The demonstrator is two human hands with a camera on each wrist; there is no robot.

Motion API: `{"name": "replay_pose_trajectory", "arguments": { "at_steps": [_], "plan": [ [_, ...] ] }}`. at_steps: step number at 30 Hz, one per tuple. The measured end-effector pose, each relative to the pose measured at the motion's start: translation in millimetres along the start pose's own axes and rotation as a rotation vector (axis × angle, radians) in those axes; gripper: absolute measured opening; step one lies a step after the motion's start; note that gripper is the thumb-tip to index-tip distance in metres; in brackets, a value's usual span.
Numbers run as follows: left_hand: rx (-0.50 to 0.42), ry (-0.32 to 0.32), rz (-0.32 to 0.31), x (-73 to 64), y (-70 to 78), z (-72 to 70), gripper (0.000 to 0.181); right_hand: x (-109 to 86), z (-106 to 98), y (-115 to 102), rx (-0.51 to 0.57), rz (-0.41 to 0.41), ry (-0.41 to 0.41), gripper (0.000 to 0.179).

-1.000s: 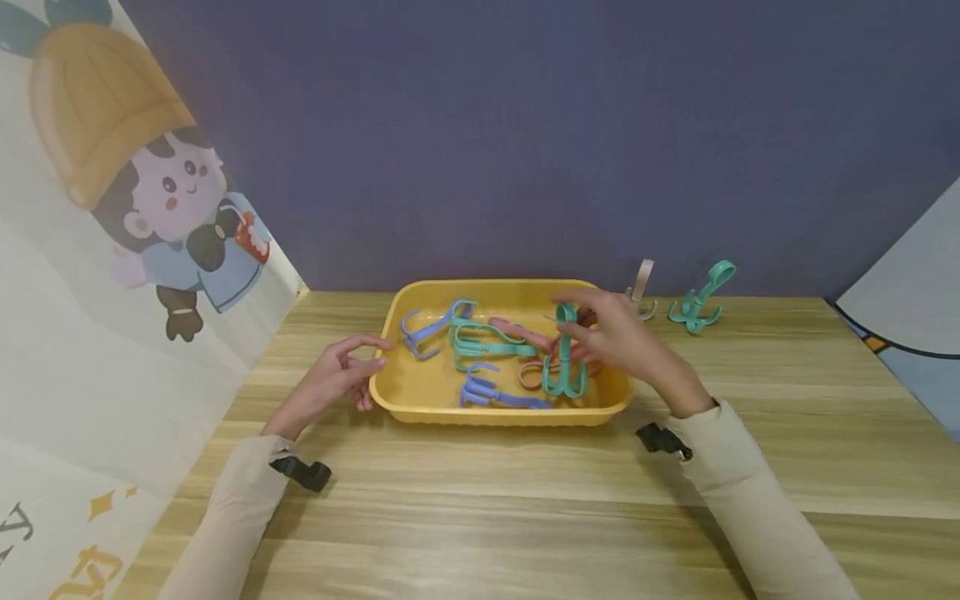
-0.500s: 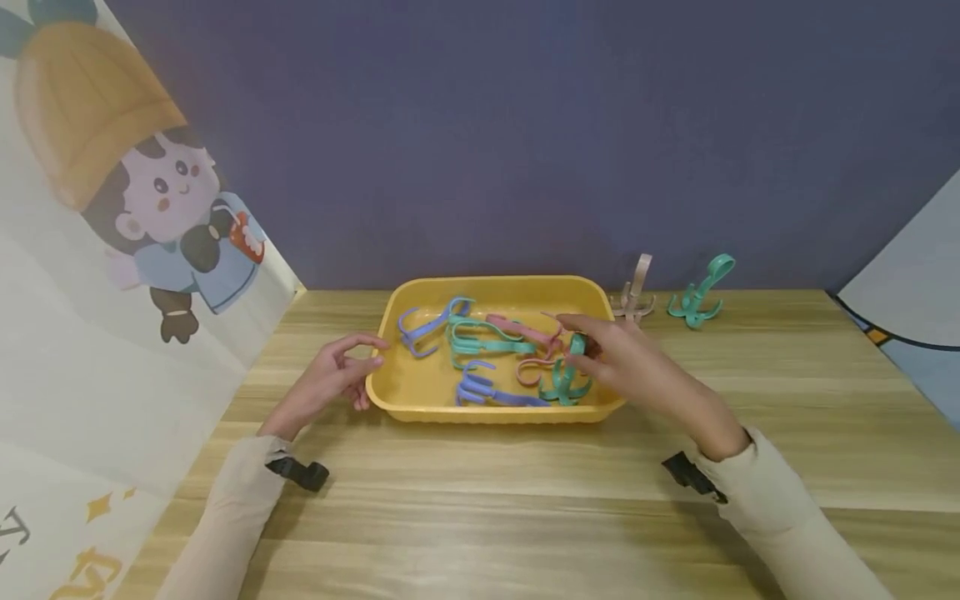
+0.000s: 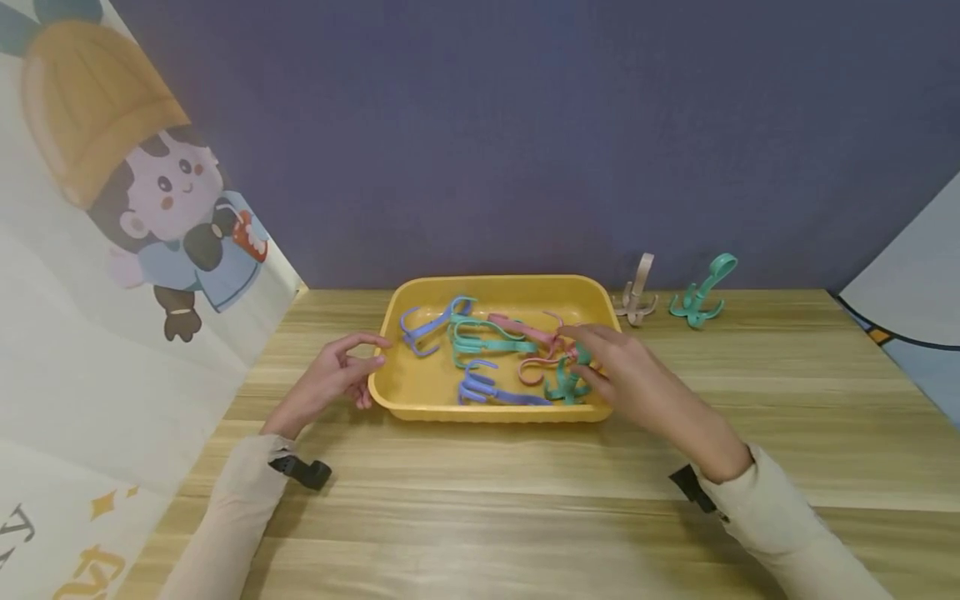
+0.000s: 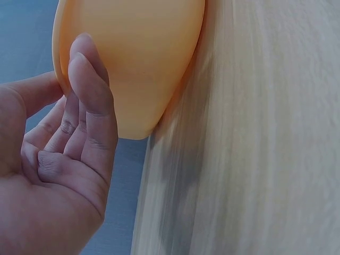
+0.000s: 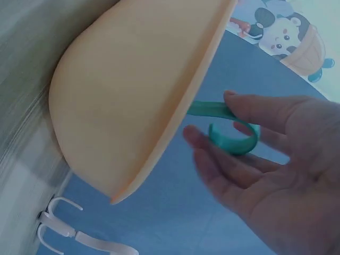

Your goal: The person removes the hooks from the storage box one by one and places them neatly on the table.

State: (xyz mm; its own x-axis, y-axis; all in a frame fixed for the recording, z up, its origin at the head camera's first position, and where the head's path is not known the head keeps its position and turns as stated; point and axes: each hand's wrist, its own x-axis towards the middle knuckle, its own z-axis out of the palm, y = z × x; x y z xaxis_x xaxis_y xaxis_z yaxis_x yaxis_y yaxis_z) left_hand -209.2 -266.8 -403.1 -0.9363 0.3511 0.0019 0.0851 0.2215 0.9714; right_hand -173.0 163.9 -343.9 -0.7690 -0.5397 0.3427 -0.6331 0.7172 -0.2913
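Note:
My left hand (image 3: 333, 379) pinches the left rim of a yellow plastic tray (image 3: 495, 414), thumb and forefinger on either side of the edge in the left wrist view. At the tray's right end my right hand (image 3: 637, 375) holds a green multi-prong hook (image 3: 567, 387) by its curled top, prongs down inside the tray. The right wrist view shows the green curl (image 5: 234, 144) between thumb and fingers; its prongs are hidden behind the tray wall. Beside it lie a pink hook (image 3: 525, 331), a second green hook (image 3: 491, 345) and two purple hooks, one left (image 3: 422, 333), one near the front (image 3: 498, 396).
A pale pinkish hook (image 3: 636, 304) and another green hook (image 3: 699, 300) stand prongs down on the wooden table (image 3: 480, 517), right of the tray by the dark blue backboard (image 3: 480, 142). A wall with a cartoon figure (image 3: 176, 187) borders the left side.
My right hand has moved down and toward me, lowering the green hook and bringing its prongs closer to the tray's front wall. The left hand stays at the rim.

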Motion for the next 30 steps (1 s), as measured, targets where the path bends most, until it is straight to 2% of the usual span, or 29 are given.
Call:
{"name": "replay_pose_trajectory", "arguments": {
  "at_steps": [2, 5, 9, 18, 24, 30],
  "plan": [
    [0.009, 0.003, 0.004, 0.0, 0.8, -0.2, 0.045, 0.0, -3.5, 0.6, 0.036, 0.045, -0.016, 0.053],
    [0.023, 0.004, 0.011, -0.1, 2.2, -0.8, 0.046, -1.0, -10.7, 1.9, 0.094, 0.110, -0.019, 0.053],
    [0.026, 0.003, 0.008, -0.6, 2.8, -1.8, 0.047, -2.8, -19.6, 3.3, 0.131, 0.119, 0.025, 0.044],
    [0.005, 0.002, -0.004, -1.9, 1.9, -0.4, 0.046, -4.6, -29.5, 2.8, 0.070, -0.018, 0.179, 0.040],
    [0.008, -0.002, -0.004, -0.6, 0.4, -0.6, 0.048, -6.9, -33.5, 3.2, 0.085, -0.062, 0.217, 0.042],
    [0.013, -0.001, 0.002, 0.5, -1.5, -0.8, 0.047, -3.5, -27.0, 8.7, 0.077, -0.092, 0.206, 0.044]
  ]
}}
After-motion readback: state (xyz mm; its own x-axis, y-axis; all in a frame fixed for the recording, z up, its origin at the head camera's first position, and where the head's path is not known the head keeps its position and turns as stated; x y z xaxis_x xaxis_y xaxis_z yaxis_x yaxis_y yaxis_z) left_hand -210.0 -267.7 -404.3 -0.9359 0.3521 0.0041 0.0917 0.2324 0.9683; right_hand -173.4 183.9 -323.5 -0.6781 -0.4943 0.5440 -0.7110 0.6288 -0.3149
